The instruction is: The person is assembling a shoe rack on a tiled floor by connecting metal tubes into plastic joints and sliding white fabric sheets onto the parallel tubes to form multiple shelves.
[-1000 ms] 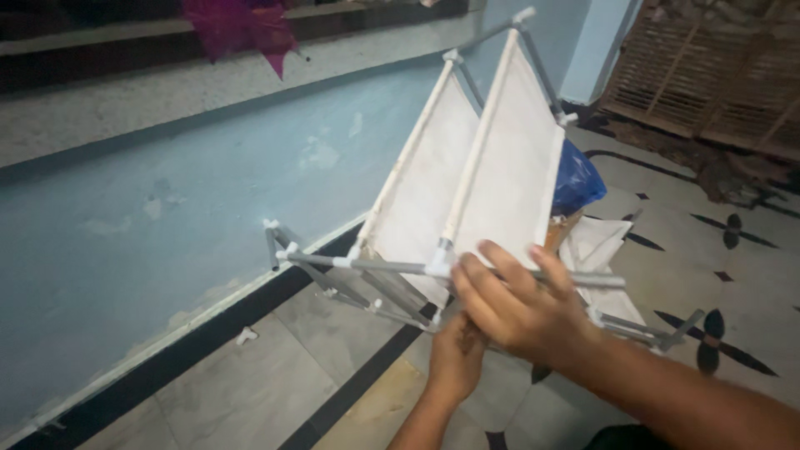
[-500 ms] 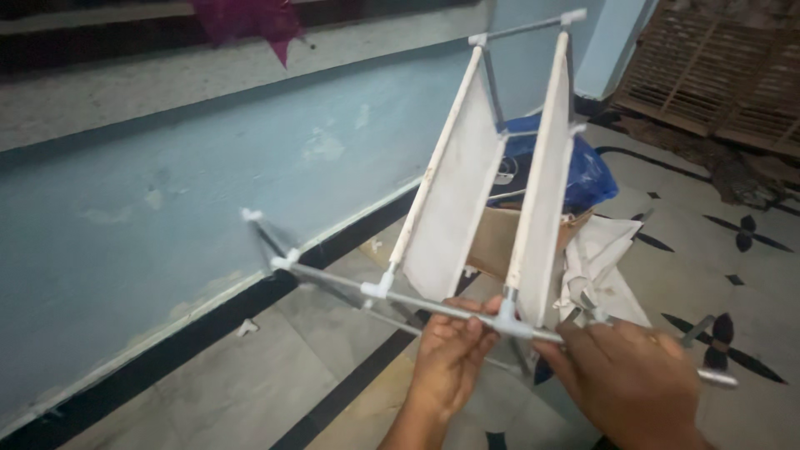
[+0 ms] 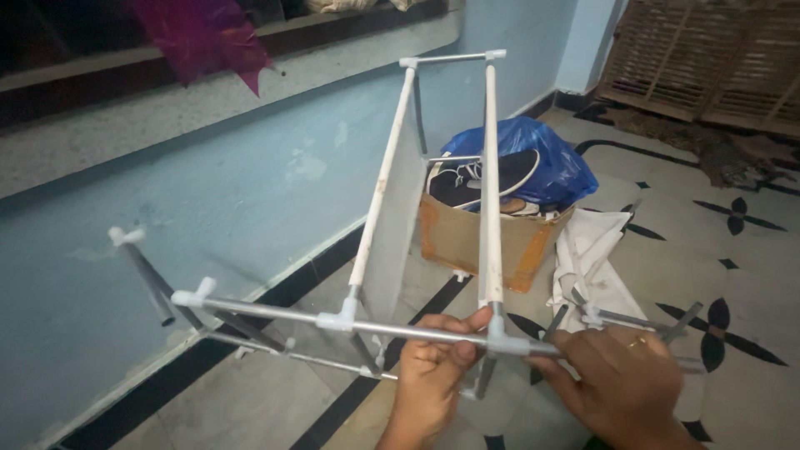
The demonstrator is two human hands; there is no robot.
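1. A rack (image 3: 400,250) made of grey metal rods and white plastic joints is held up in the air, in front of a blue wall (image 3: 208,208).
2. The left hand (image 3: 429,375) is under the front rod (image 3: 367,327). Its fingers are curled around the rod, with the thumb on top beside a white joint (image 3: 497,329).
3. The right hand (image 3: 621,387) is just to the right of that joint. Its fingers are closed over the same rod. There is a ring on one finger.
4. Two white cloth panels (image 3: 392,225) stand up from the front rod. We see them almost from the edge, so they look thin.
5. Behind the rack, a brown cardboard box (image 3: 492,242) sits on the tiled floor (image 3: 733,250). Inside it are dark shoes (image 3: 483,179) and a blue plastic bag (image 3: 542,162).
6. A white cloth (image 3: 596,258) lies on the floor just beside the box.
7. Half a second ago the panels showed more of their flat sides. Now the rack has turned, and the box shows better. The right hand has moved closer to the joint.
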